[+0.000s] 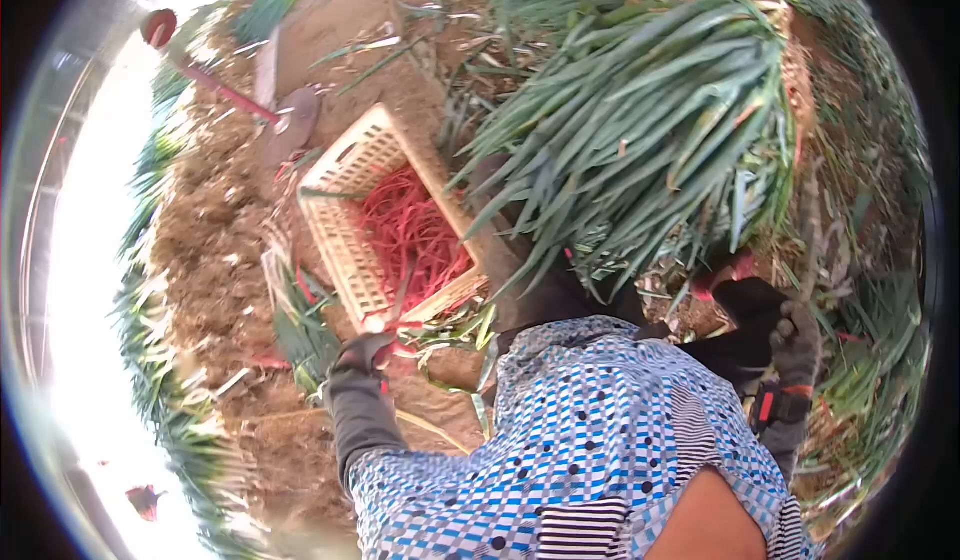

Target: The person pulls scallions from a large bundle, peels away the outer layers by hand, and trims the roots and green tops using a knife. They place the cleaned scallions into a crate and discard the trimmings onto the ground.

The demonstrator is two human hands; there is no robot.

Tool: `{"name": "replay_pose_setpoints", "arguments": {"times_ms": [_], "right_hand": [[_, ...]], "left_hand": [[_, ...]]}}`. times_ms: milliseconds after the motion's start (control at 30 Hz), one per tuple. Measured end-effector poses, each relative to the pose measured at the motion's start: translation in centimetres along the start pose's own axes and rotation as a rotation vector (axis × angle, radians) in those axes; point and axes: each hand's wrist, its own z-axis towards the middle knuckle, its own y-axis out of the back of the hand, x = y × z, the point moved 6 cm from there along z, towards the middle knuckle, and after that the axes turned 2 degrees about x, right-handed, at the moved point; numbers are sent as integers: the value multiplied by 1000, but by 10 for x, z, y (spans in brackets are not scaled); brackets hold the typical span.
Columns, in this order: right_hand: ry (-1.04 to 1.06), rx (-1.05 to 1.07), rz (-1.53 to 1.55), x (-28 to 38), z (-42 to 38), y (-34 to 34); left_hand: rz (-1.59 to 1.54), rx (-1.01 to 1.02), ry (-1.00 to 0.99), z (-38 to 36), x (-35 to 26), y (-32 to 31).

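At the near corner of a cream plastic crate (328, 245) is my left hand (364, 353) in a dark glove, its fingers closed on red ties (398, 338). More red strips (415, 230) lie tangled inside the crate. My right hand (793, 332), in a grey-black glove, is low at the right with its fingers curled; what they hold, if anything, is hidden. Between the hands and farther forward, a large bundle of green onions (650, 130) spreads over my dark-clothed legs, leaves pointing left. A smaller green bunch (302, 335) lies left of my left hand.
A red-handled tool with a round plate (235, 93) stands beyond the crate at the upper left. Rows of green onions (150, 360) line the left edge. Piled leaves (880, 360) cover the right side. Brown soil (215, 220) lies left of the crate.
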Motion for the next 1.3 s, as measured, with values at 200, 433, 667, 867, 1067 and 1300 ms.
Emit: {"name": "replay_pose_setpoints", "arguments": {"times_ms": [200,433,667,867,1067,1300], "right_hand": [[263,131,-254,36,-23,-53],[38,667,203,12,-47,-159],[437,604,-450,19,-28,-146],[154,822,421,7,-3,-176],[90,810,339,51,8,-152],[317,674,98,75,72,-125]], "left_hand": [[453,-608,-1162,-95,-251,-89],[-626,740,-1051,-194,-379,-376],[-635,1291,-655,-235,-392,-453],[-523,1410,-757,-270,-407,-483],[33,1328,-808,-278,-421,-517],[348,1218,-771,-210,-451,-568]]}}
